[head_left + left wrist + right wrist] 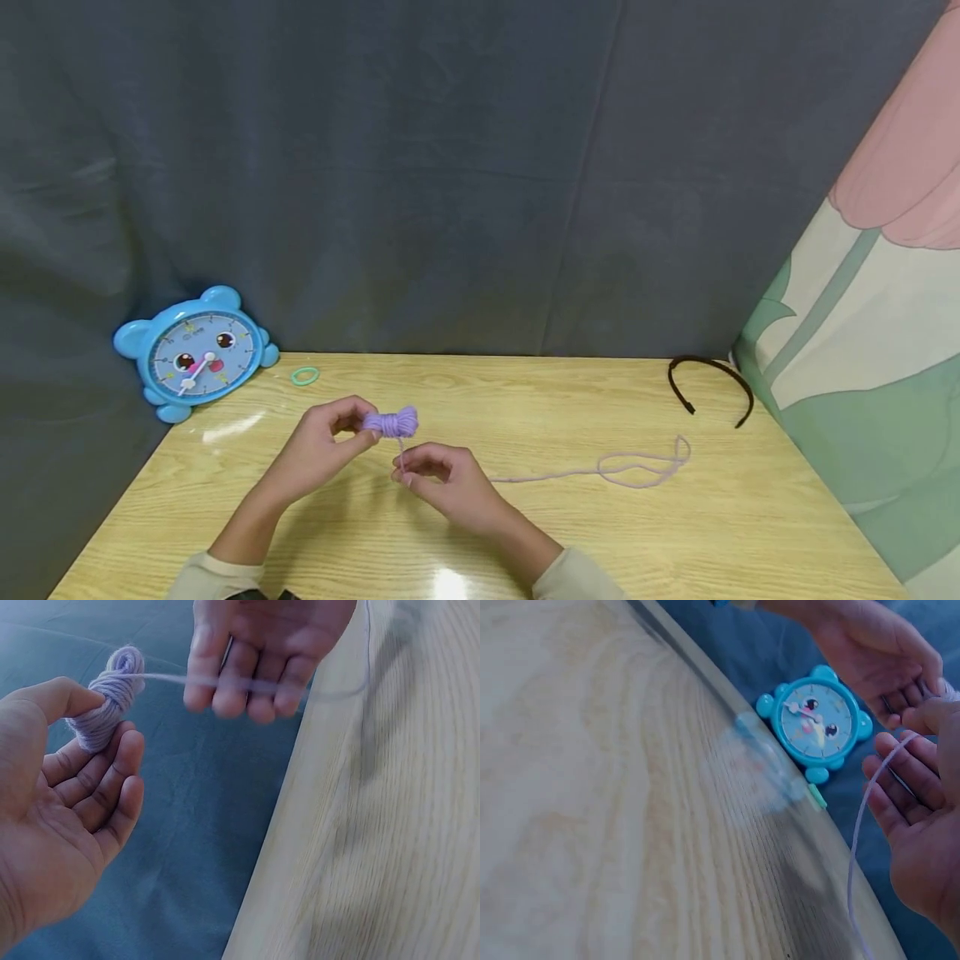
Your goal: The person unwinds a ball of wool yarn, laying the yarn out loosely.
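Observation:
A small wound bundle of lilac yarn (395, 424) is pinched between the thumb and fingers of my left hand (318, 450), above the table. From the bundle (105, 705) a single strand runs to my right hand (459, 487), which pinches it between thumb and forefinger just below and to the right. Past the right hand, the loose yarn tail (543, 477) lies across the table and ends in a few loops. In the right wrist view the strand (853, 855) hangs down from the right fingers; the left hand there partly hides the bundle.
A blue animal-shaped clock (202, 354) leans at the table's back left. Beside it lies a green ring (305, 384). A black headband (708, 360) rests at the back right. A dark curtain (450, 183) hangs behind the wooden table (712, 542), with a flowered cloth (885, 400) at right.

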`<act>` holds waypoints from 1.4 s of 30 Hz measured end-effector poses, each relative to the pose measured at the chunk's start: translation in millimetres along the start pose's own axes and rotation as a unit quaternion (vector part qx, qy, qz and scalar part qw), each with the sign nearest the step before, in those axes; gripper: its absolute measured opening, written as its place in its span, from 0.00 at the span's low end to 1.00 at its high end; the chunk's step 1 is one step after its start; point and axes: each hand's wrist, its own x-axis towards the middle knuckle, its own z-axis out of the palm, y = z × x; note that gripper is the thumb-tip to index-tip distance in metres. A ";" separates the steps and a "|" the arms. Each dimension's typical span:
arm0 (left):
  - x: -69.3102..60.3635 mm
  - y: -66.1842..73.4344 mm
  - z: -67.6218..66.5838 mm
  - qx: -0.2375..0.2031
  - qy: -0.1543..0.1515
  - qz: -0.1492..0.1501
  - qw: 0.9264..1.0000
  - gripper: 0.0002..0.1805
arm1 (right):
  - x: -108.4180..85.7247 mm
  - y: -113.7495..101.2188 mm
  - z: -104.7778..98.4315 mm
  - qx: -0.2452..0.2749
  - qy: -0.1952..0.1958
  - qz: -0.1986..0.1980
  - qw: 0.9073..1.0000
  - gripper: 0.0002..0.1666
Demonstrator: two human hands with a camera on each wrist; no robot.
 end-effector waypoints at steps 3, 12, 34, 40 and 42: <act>0.3 0.4 -0.4 0.002 0.003 0.002 1.000 0.03 | -7.0 -5.5 -1.2 -0.006 -0.011 -0.003 1.000 0.16; 0.5 0.9 0.0 0.006 0.004 -0.008 1.000 0.03 | -23.1 -25.0 -13.0 -0.034 0.036 -0.039 0.998 0.11; -0.7 2.4 0.7 0.004 -0.001 -0.019 1.000 0.04 | -26.6 -34.0 -63.4 -0.069 0.183 -0.118 0.974 0.08; 0.2 2.5 0.9 0.004 0.001 -0.014 1.000 0.04 | -27.9 -33.9 -69.7 -0.069 0.239 -0.097 0.964 0.07; 0.3 2.4 0.7 0.004 0.001 -0.013 1.000 0.04 | -28.9 -34.1 -71.0 -0.073 0.253 -0.093 0.960 0.06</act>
